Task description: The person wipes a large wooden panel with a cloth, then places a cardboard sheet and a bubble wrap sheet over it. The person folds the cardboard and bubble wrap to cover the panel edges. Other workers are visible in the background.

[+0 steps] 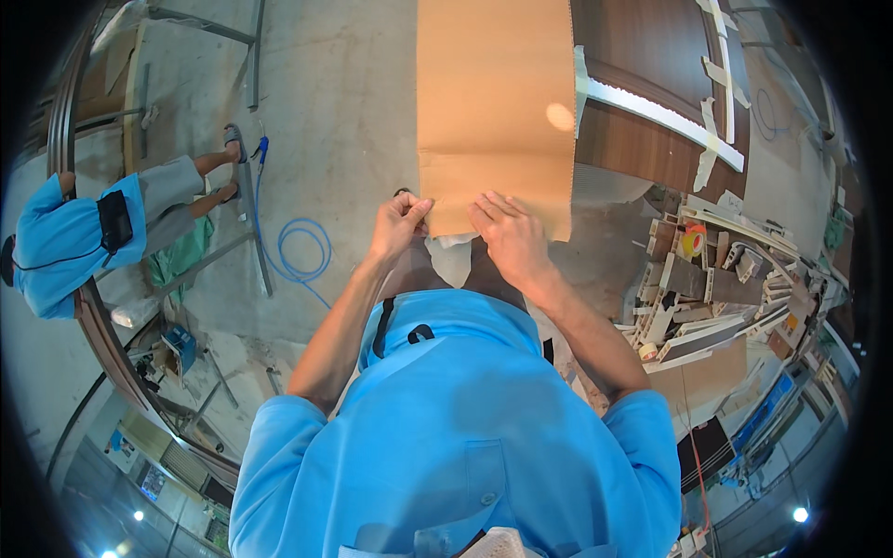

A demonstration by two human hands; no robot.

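Observation:
A long brown cardboard sheet [498, 102] runs away from me, with a crease across it near my end. My left hand [402, 226] pinches its near left corner between thumb and fingers. Flat on the near part of the cardboard lies my right hand [512, 237], fingers stretched out and touching its surface. Between my hands, a whitish piece of sheet or tape [451, 262] hangs below the near edge. What supports the cardboard from beneath is hidden.
To the right are dark wooden panels [642, 56] with a white strip [665, 121] and tape on them. A heap of wood offcuts [716, 279] lies nearer. At left, another person [102, 232] stands by a long dark frame; a blue hose [298, 246] coils on the floor.

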